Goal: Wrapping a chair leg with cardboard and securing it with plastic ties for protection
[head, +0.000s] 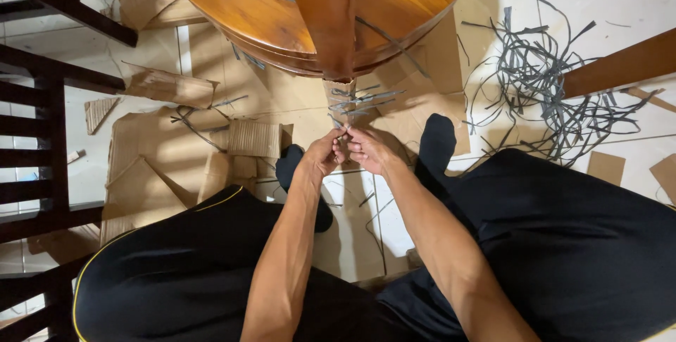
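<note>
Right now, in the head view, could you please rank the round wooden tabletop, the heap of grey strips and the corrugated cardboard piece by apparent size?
1. Round wooden tabletop, partly out of frame
2. Heap of grey strips
3. Corrugated cardboard piece

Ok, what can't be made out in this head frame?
- Whatever the left hand and right hand pinch: head view, too small and covered by the fingers.
- Round wooden table: head view, cut off by the top edge.
- Grey strip pile: head view, too tangled to count.
- Floor beneath the cardboard pieces: head view, covered.
</note>
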